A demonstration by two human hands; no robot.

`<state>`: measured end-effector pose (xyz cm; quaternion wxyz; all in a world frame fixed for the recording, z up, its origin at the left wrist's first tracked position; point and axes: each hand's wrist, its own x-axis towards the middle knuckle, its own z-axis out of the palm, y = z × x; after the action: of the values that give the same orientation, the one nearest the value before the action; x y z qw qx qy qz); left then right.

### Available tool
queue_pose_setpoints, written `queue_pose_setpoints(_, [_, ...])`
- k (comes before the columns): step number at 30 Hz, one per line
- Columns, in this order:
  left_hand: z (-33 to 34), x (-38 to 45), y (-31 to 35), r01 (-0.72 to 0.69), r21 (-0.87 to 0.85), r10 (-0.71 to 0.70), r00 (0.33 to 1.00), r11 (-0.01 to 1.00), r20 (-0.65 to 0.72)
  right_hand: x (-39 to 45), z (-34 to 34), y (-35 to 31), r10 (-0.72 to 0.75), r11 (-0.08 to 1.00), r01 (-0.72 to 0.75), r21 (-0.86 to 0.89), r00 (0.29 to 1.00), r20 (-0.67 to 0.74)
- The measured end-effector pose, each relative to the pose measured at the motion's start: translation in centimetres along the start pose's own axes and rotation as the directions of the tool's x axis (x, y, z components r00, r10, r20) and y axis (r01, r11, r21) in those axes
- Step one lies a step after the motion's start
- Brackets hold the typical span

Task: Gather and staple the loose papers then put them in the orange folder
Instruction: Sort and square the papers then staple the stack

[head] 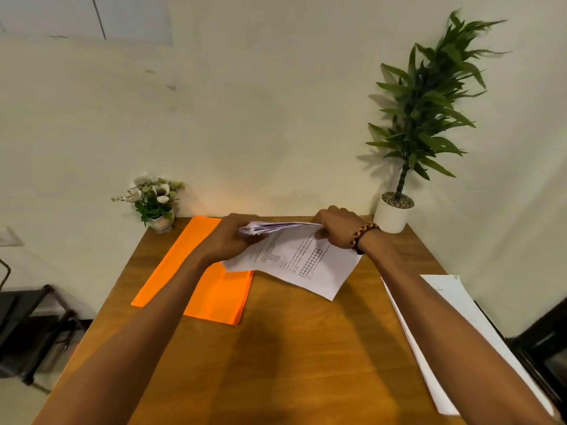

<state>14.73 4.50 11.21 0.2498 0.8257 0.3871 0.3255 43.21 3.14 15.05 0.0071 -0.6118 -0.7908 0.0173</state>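
A bundle of loose printed papers (pixel 294 262) is held tilted above the far middle of the wooden table (pixel 276 348), its far edge raised and fanned. My left hand (pixel 228 239) grips the bundle's left side, and my right hand (pixel 339 227), with a beaded bracelet at the wrist, grips its right side. The orange folder (pixel 214 296) lies flat on the table to the left, partly under my left forearm and the papers. More white sheets (pixel 454 342) lie along the table's right edge. No stapler is visible.
A small vase of white flowers (pixel 155 202) stands at the table's far left corner. A tall green plant in a white pot (pixel 394 211) stands at the far right corner. A black metal rack (pixel 27 326) is on the floor to the left.
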Motion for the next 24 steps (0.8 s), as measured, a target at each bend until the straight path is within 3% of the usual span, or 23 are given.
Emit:
queue_pose_setpoints(3, [1.8, -1.2, -1.2, 0.232, -0.265, -0.258, 0.964, 0.936, -0.066, -0.3, -1.4, -0.2, -0.006, 0.998, 0.001, 0.063, 0.997, 0.072])
queue_pose_setpoints(6, [2.8, -2.6, -3.1, 0.312, -0.510, -0.442, 0.883, 0.801, -0.154, -1.4, -1.9, 2.3, -0.044, 0.952, 0.004, 0.306, 0.991, 0.125])
queue_pose_setpoints(8, [3.3, -3.3, -3.8, 0.323, -0.601, -0.496, 0.857, 0.731, -0.143, -2.7, -1.0, 3.6, -0.077, 0.773, 0.008, 0.634, 0.994, 0.082])
queue_pose_setpoints(10, [3.9, -3.5, -4.0, 0.305, -0.655, -0.507, 0.851, 0.692, -0.140, -3.9, 0.6, 3.9, 0.002, 0.466, 0.004, 0.885, 1.000, -0.005])
queue_pose_setpoints(12, [4.6, -3.3, -4.0, 0.285, -0.679, -0.502, 0.853, 0.677, -0.143, -4.5, 2.8, 3.6, 0.077, 0.258, -0.012, 0.966, 0.997, -0.009])
queue_pose_setpoints(14, [5.3, -2.9, -3.7, 0.305, -0.667, -0.502, 0.857, 0.679, -0.119, -4.4, 5.1, 2.9, 0.092, 0.173, -0.030, 0.984, 0.996, 0.014])
queue_pose_setpoints(17, [6.3, -2.1, -3.3, 0.308, -0.650, -0.489, 0.865, 0.695, -0.113, -4.0, 7.5, 1.8, 0.244, 0.116, -0.001, 0.993, 0.969, -0.028])
queue_pose_setpoints(21, [7.1, -1.9, -2.4, 0.274, -0.614, -0.443, 0.886, 0.740, -0.139, -3.7, 9.1, 1.1, 0.406, 0.166, 0.060, 0.984, 0.905, -0.124])
queue_pose_setpoints(24, [8.4, -2.7, -2.6, 0.319, -0.433, -0.380, 0.923, 0.843, -0.061, -3.8, 10.7, 0.6, 0.436, 0.232, -0.010, 0.973, 0.895, -0.094])
